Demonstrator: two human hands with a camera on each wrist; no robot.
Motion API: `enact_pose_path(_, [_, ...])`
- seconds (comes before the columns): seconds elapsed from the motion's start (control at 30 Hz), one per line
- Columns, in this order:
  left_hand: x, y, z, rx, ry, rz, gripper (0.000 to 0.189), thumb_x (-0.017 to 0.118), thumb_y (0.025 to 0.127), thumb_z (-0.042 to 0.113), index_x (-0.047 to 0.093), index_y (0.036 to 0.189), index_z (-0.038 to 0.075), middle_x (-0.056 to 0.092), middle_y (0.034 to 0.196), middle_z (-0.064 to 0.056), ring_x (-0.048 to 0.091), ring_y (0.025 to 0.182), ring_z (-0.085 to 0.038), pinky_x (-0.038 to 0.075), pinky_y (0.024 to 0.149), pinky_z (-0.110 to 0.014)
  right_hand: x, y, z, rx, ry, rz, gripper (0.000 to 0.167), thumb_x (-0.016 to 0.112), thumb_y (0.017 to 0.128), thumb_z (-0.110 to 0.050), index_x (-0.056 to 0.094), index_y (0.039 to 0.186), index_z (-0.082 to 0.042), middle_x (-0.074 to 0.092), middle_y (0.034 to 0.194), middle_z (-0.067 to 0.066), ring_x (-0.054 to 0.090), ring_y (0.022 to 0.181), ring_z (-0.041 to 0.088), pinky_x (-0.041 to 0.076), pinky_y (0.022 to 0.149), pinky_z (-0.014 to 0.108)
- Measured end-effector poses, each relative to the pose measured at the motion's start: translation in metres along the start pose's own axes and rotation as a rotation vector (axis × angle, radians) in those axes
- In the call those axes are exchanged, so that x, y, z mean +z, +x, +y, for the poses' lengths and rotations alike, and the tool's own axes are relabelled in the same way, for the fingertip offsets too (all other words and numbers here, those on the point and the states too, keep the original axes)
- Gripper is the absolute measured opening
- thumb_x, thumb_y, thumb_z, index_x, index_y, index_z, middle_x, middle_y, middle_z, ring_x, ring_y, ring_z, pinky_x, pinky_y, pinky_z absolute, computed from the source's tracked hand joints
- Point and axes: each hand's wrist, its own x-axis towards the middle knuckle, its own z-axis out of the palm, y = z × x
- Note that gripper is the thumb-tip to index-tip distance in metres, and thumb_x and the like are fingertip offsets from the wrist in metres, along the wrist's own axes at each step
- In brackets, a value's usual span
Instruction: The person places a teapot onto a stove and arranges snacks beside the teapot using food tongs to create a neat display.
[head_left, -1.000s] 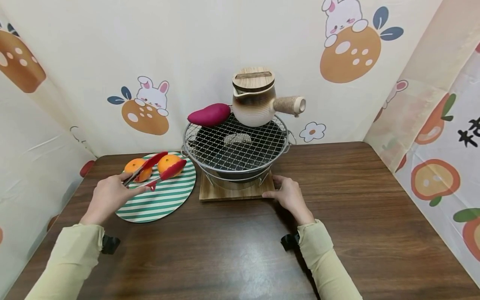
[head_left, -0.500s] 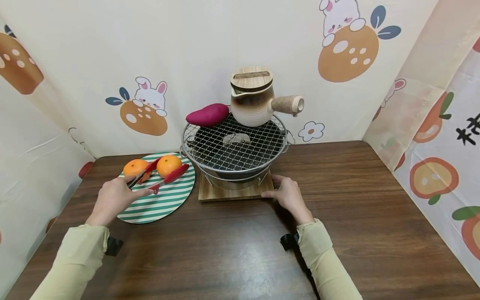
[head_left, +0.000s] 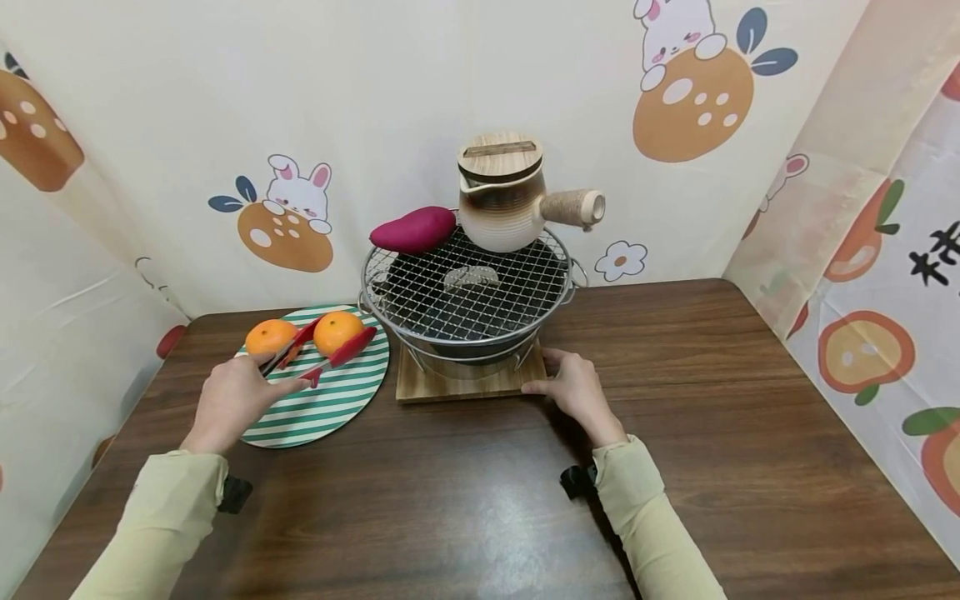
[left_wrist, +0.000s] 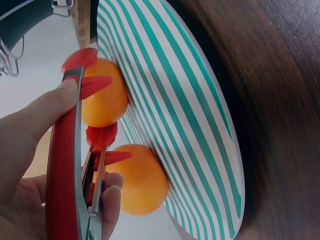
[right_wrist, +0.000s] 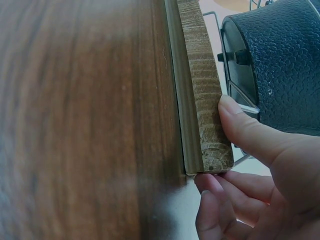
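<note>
My left hand [head_left: 232, 400] holds a pair of red-tipped tongs [head_left: 352, 347] over a green-and-white striped round plate [head_left: 300, 429]. The tongs are spread, with one tip on each side of the right orange [head_left: 334, 332]; the left wrist view shows that orange [left_wrist: 111, 95] between the tips. Another orange [head_left: 270, 336] lies on the plate just left of the tongs. My right hand [head_left: 579, 395] pinches the right front corner of a wooden board [head_left: 450, 388], thumb on top and fingers by its edge. On this board stands a round grill [head_left: 487, 304] with a wire mesh top.
A purple sweet potato [head_left: 415, 231] and a lidded clay teapot [head_left: 501, 218] with a rope-wrapped side handle sit at the back of the mesh. A patterned curtain [head_left: 420, 100] rises behind the brown table [head_left: 450, 492].
My left hand has shifted slightly right with the tongs, and the tips now stand a little lower around the right orange. My right hand has stayed on the board.
</note>
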Motion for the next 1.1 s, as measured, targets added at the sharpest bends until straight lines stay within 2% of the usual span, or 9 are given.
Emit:
enact_pose_path(0.2, [0.004,-0.001,0.0,0.025,-0.004,0.038,0.074,0.078,0.076,0.045,0.058,0.118,-0.013,0.064,0.092,-0.029,0.053,0.074,-0.033,0.049,0.06,-0.038,0.001,0.001,0.0,-0.008,0.008,0.001,0.07,0.084,0.072,-0.03,0.058,0.131,-0.003,0.064,0.127,0.016,0.062,0.113,0.034,0.048,0.095,0.049])
enact_pose_path(0.43, [0.007,-0.001,-0.002,0.033,-0.022,0.029,0.072,0.076,0.079,0.043,0.057,0.122,-0.011,0.066,0.095,-0.029,0.054,0.077,-0.034,0.049,0.062,-0.039,0.0,0.001,0.0,-0.002,0.006,-0.002,0.07,0.084,0.072,-0.031,0.058,0.131,-0.002,0.064,0.127,0.017,0.062,0.112,0.034,0.048,0.094,0.049])
enact_pose_path(0.6, [0.009,-0.001,-0.001,0.038,-0.025,0.029,0.072,0.076,0.079,0.043,0.055,0.125,-0.009,0.065,0.104,-0.032,0.056,0.081,-0.037,0.05,0.066,-0.045,0.0,0.0,0.0,-0.004,0.003,-0.001,0.07,0.084,0.072,-0.031,0.058,0.131,-0.002,0.064,0.127,0.017,0.062,0.111,0.034,0.048,0.093,0.049])
enact_pose_path(0.73, [0.009,-0.002,-0.001,0.032,-0.016,0.032,0.077,0.076,0.078,0.047,0.055,0.126,-0.009,0.066,0.101,-0.031,0.056,0.08,-0.037,0.051,0.066,-0.046,-0.001,0.0,0.0,-0.005,0.001,-0.001,0.07,0.084,0.073,-0.031,0.058,0.131,-0.002,0.065,0.126,0.017,0.062,0.111,0.033,0.048,0.094,0.049])
enact_pose_path(0.9, [0.011,-0.004,-0.002,0.033,-0.018,0.042,0.079,0.077,0.077,0.047,0.053,0.13,-0.007,0.063,0.109,-0.033,0.057,0.085,-0.04,0.052,0.07,-0.05,0.0,0.001,0.0,-0.01,0.002,0.002,0.07,0.083,0.073,-0.031,0.059,0.131,-0.002,0.065,0.126,0.016,0.062,0.111,0.033,0.047,0.095,0.048])
enact_pose_path(1.1, [0.014,-0.006,-0.003,0.042,-0.02,0.069,0.076,0.077,0.077,0.046,0.056,0.125,-0.009,0.065,0.106,-0.033,0.06,0.084,-0.04,0.052,0.073,-0.053,0.0,0.0,0.001,-0.006,0.002,-0.001,0.069,0.084,0.073,-0.031,0.059,0.131,-0.003,0.066,0.125,0.016,0.063,0.108,0.031,0.048,0.093,0.048])
